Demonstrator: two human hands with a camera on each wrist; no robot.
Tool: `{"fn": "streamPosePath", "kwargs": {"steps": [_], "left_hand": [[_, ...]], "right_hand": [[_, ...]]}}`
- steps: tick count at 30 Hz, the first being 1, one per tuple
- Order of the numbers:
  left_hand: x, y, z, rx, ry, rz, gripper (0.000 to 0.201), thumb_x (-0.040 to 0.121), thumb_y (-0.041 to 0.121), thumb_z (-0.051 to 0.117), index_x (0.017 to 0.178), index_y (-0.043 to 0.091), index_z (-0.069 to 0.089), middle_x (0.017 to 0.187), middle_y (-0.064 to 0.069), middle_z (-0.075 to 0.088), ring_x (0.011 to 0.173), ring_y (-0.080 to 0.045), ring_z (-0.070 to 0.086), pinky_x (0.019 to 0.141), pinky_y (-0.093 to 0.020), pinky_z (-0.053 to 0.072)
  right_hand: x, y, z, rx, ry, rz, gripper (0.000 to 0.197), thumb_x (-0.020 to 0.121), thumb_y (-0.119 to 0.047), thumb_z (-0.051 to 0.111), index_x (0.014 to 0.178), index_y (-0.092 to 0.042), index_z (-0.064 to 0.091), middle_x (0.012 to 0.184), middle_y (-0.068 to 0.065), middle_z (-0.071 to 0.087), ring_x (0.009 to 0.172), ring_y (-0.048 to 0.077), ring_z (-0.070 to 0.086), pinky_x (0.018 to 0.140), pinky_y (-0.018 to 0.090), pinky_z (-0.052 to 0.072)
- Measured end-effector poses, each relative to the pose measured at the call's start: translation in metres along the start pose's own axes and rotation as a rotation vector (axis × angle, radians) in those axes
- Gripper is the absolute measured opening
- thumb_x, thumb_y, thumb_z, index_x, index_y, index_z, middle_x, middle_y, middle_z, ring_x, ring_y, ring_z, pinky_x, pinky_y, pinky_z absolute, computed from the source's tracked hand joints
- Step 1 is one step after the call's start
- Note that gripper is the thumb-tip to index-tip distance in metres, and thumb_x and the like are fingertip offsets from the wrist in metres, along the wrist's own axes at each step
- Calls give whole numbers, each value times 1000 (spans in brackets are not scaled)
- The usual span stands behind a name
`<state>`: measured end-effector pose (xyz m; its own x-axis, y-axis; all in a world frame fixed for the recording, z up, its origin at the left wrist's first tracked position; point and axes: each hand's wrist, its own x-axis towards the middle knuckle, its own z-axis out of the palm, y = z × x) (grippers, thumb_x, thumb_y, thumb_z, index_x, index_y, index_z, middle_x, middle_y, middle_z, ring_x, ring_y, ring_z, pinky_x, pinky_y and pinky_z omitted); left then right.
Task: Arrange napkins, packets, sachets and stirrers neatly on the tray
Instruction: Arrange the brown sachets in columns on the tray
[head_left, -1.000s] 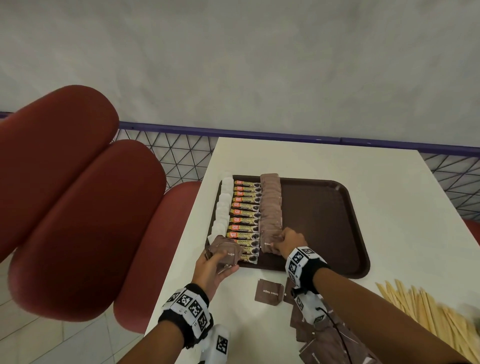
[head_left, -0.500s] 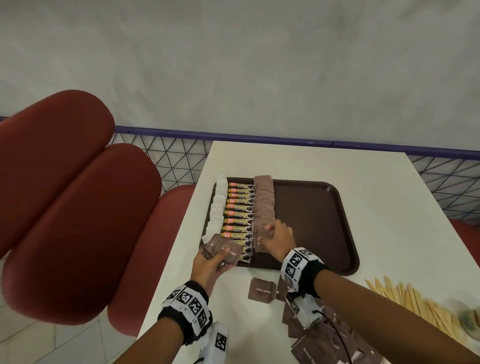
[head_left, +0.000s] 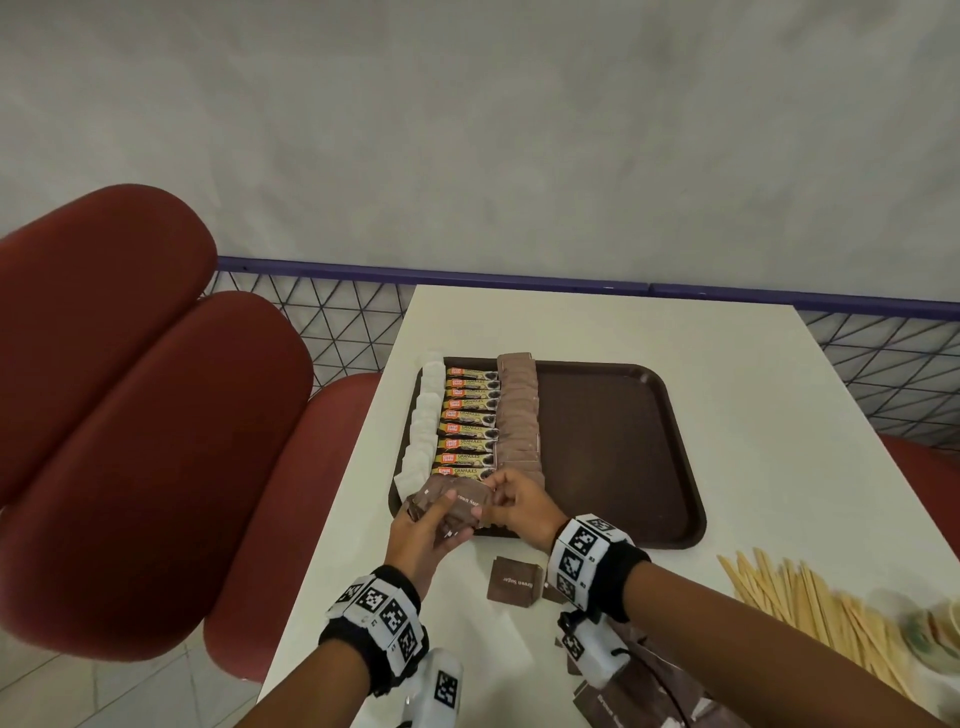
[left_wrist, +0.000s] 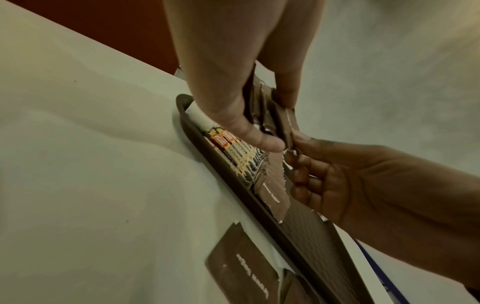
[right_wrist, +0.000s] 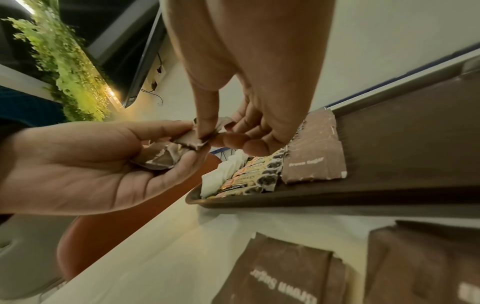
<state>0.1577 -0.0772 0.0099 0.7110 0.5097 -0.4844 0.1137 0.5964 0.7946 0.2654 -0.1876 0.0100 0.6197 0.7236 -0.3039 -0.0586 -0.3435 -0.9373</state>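
Note:
A dark brown tray (head_left: 623, 441) lies on the white table (head_left: 753, 415). Along its left side run three rows: white sachets (head_left: 423, 415), yellow coffee packets (head_left: 470, 421) and brown sugar sachets (head_left: 517, 410). My left hand (head_left: 423, 525) grips a small stack of brown sugar sachets (head_left: 457, 501) above the tray's near left corner. My right hand (head_left: 511, 501) pinches the top sachet of that stack (right_wrist: 193, 136) between thumb and forefinger. In the left wrist view the same pinch (left_wrist: 289, 142) shows over the tray rim (left_wrist: 233, 185).
Loose brown sugar sachets (head_left: 514, 581) lie on the table in front of the tray, with more under my right forearm (head_left: 639, 696). Wooden stirrers (head_left: 810, 613) are heaped at the near right. Red padded seats (head_left: 130, 415) stand left of the table; a wire fence runs behind.
My right hand left the brown sachet row on the tray and moved left to the stack in my left hand, where it now pinches the top sachet.

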Motion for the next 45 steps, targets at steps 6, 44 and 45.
{"fn": "streamPosePath", "kwargs": {"steps": [6,44,45], "left_hand": [[1,2,-5,-3,22,-1,31,91,10,57,122,10,55,114,-16,65,95,-26,65,63,-29,59],[0,2,-2,122,24,4,33,85,-1,62,115,12,55,106,-12,66,89,-22,66,62,-26,58],[-2,2,1,122,14,7,31,85,-1,61,113,12,56,104,-12,67,88,-21,66,62,-26,58]], "right_hand": [[5,4,-24,-94,150,47,24,80,-9,69,81,-24,51,77,5,61,68,15,56,67,28,50],[-5,-9,-24,-302,21,31,20,88,-35,59,91,-18,50,85,-5,56,81,11,52,67,17,40],[-6,-9,-19,-296,-18,15,19,87,-34,61,87,-18,52,84,-3,57,78,10,52,66,16,39]]}}
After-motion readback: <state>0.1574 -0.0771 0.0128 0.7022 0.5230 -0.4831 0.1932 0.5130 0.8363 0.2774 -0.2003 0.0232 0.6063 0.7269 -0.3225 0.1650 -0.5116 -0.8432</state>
